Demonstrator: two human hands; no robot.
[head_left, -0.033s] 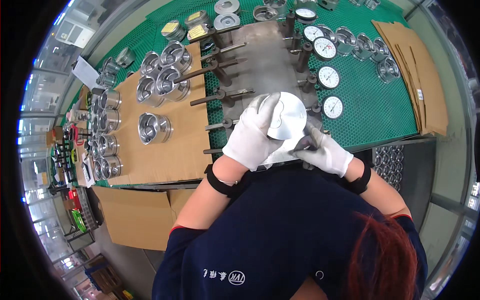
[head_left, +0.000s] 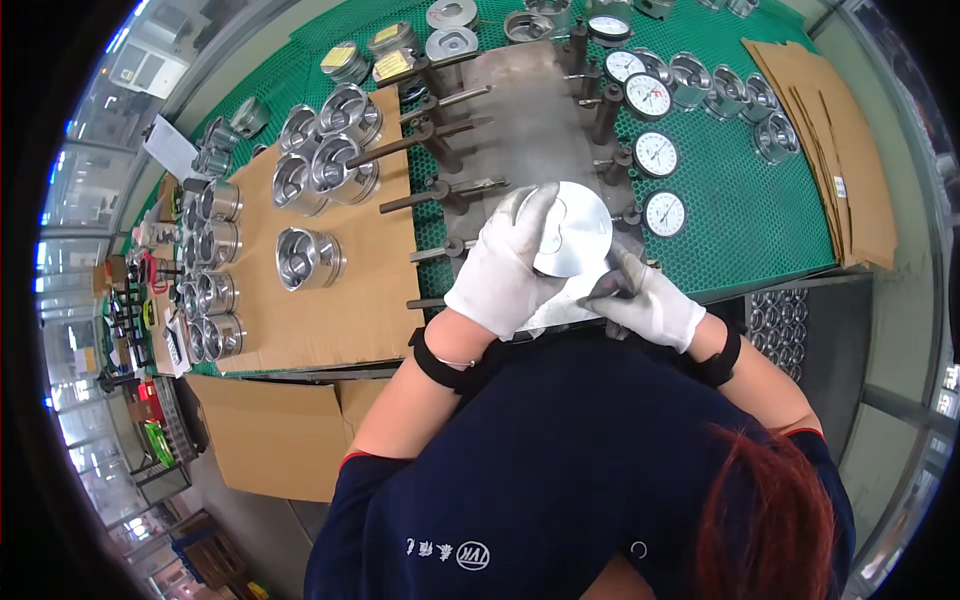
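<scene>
A silver engine piston (head_left: 585, 235) is tilted up in front of me, its flat round crown with a curved recess showing. My left hand (head_left: 510, 260), in a white glove, is wrapped round the piston's left side. At its lower right is my right hand (head_left: 650, 300), also gloved, with fingers curled round something small and dark (head_left: 610, 288) against or close to the piston. What that dark thing is, I cannot make out. Beneath the hands lies the near end of a grey metal plate (head_left: 520, 110).
Gauge stands with metal arms (head_left: 440, 140) line the plate's left side; dial gauges (head_left: 657, 155) stand along its right. Several pistons (head_left: 308, 258) sit on cardboard (head_left: 370, 310) at left. More pistons (head_left: 690, 80) and folded cardboard (head_left: 830, 150) are on the green mat (head_left: 740, 220).
</scene>
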